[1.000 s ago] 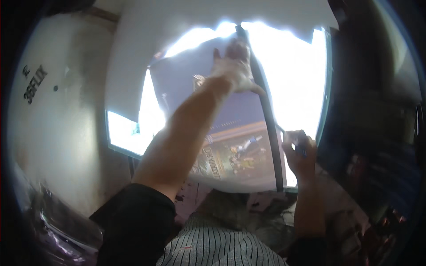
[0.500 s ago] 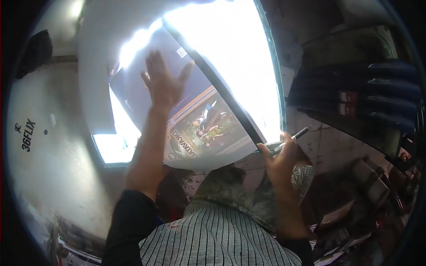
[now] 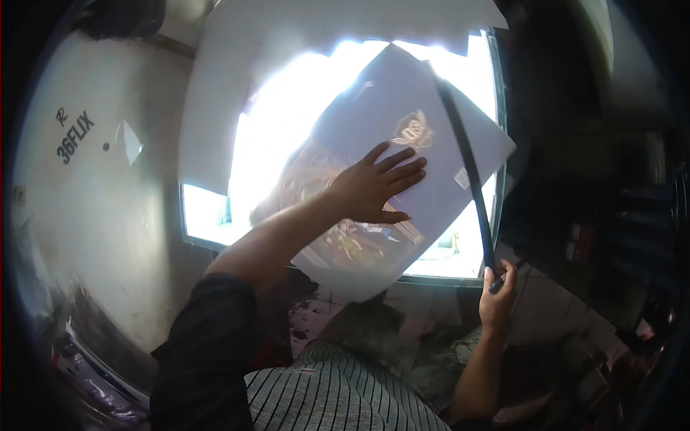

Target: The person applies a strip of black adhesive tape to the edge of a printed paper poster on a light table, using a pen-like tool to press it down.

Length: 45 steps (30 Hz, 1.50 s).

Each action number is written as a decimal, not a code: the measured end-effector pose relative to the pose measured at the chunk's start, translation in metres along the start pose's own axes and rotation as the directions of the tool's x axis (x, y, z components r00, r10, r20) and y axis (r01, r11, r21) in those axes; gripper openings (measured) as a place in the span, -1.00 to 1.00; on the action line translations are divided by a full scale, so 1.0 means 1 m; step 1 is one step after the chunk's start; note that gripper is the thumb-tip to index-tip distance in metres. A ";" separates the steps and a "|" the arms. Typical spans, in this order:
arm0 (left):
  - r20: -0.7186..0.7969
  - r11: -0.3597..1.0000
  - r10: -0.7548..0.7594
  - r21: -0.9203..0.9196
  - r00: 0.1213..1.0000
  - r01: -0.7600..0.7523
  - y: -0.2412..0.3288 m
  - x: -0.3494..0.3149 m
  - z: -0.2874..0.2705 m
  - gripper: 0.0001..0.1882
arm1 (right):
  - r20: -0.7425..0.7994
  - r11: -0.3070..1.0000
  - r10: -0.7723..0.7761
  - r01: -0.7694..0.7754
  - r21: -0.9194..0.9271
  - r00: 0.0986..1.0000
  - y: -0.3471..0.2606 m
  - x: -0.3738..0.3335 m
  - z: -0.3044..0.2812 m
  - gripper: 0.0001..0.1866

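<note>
A printed sheet [image 3: 431, 208] with a violet-grey ground, a gold emblem and a coloured picture lies aslant on a brightly lit glass-topped table [image 3: 468, 233]. My left hand [image 3: 377, 188] rests flat on it with fingers spread, hiding part of the picture. A long, narrow dark strip [image 3: 460, 133], like a ruler, crosses the right part of the sheet. At its near end my right hand [image 3: 498, 296] is closed on the strip. A dark, pen-like tool [image 3: 496, 285] pokes out of that fist; most of it is hidden by the fingers.
A large pale sheet [image 3: 208, 136] covers the table's left and far sides. Further left is a whitish panel [image 3: 108, 215] with dark lettering. Dark rolled or ridged items [image 3: 632, 223] stand at the right in shadow. Tiled floor [image 3: 553, 294] shows beyond the table's near right corner.
The printed sheet has turned clockwise. My left hand has come down across it toward the right. The dark strip now stands steeper, and my right hand has moved right and nearer with it.
</note>
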<state>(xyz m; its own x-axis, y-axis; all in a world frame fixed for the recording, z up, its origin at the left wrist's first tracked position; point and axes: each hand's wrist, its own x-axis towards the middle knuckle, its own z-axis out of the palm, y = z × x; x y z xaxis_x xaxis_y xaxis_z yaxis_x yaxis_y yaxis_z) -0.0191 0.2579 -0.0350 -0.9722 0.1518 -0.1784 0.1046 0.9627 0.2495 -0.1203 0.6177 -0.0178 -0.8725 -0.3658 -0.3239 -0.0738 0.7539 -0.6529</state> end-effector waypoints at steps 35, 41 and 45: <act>-0.370 0.776 -0.614 -0.120 0.698 0.619 -0.045 -0.017 -0.002 -0.17 | 0.021 0.829 -0.536 0.530 -0.179 0.844 -0.027 -0.062 0.052 -0.64; -0.343 0.764 -0.630 -0.115 0.697 0.635 -0.044 -0.016 -0.004 -0.16 | 0.048 0.801 -0.551 0.544 -0.250 0.833 -0.039 -0.061 0.045 -0.69; -0.342 0.764 -0.634 -0.136 0.694 0.631 -0.043 -0.014 -0.005 -0.15 | 0.036 0.788 -0.576 0.567 -0.241 0.816 -0.031 -0.061 0.047 -0.73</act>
<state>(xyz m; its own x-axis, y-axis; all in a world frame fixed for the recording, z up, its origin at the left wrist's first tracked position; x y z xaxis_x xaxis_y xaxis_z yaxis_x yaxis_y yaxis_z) -0.0105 0.2132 -0.0388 -0.8123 -0.5815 0.0441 -0.5620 0.8007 0.2075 -0.0421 0.5915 -0.0097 -0.6527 -0.7526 0.0876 -0.6690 0.5181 -0.5329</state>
